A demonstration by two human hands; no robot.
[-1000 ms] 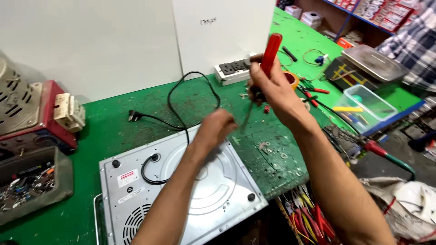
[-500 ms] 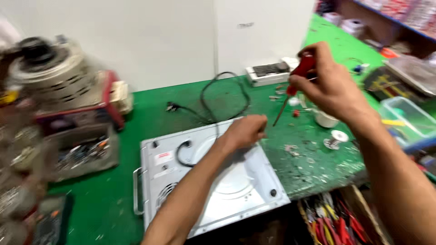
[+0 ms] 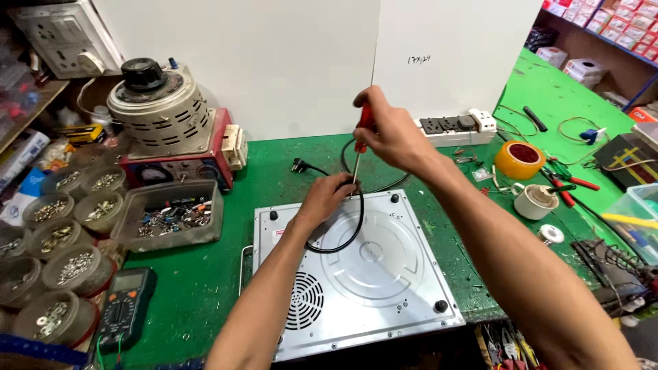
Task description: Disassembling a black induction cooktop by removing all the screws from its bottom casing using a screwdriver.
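The right hand [image 3: 391, 133] holds a red-handled screwdriver [image 3: 360, 140] upright, tip down by the left hand [image 3: 329, 199], which rests on the back edge of an upturned silver cooktop [image 3: 356, 274] beside its black cord [image 3: 346, 236]. A green worktop [image 3: 199, 281] carries screw tubs [image 3: 58, 267], a multimeter [image 3: 123, 308] and a tape roll [image 3: 519, 159].

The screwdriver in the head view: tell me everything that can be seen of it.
The screwdriver has a red handle, mostly hidden inside the right hand, and a thin bare metal shaft. It stands nearly upright, tip down. The tip meets the upturned silver appliance near its back edge, right beside the left hand and the black cord. Its tip type cannot be told.
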